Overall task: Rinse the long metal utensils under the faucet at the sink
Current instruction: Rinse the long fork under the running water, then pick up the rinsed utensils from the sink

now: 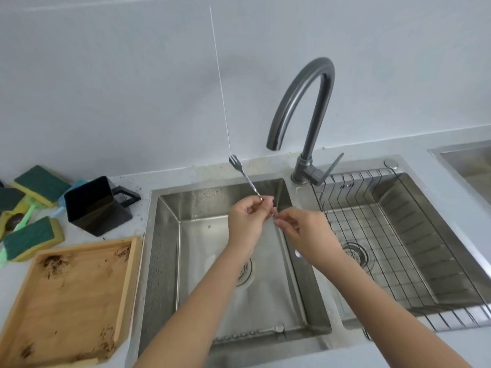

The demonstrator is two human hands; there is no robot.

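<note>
Metal fork pinched by both hands, left hand and right hand, over the sink.

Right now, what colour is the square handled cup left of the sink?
Black; the square handled cup shows best in the head view.

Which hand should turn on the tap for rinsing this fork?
Right, probably. The right hand is nearer the faucet lever and only pinches the fork at its end; the left hand can keep holding.
</note>
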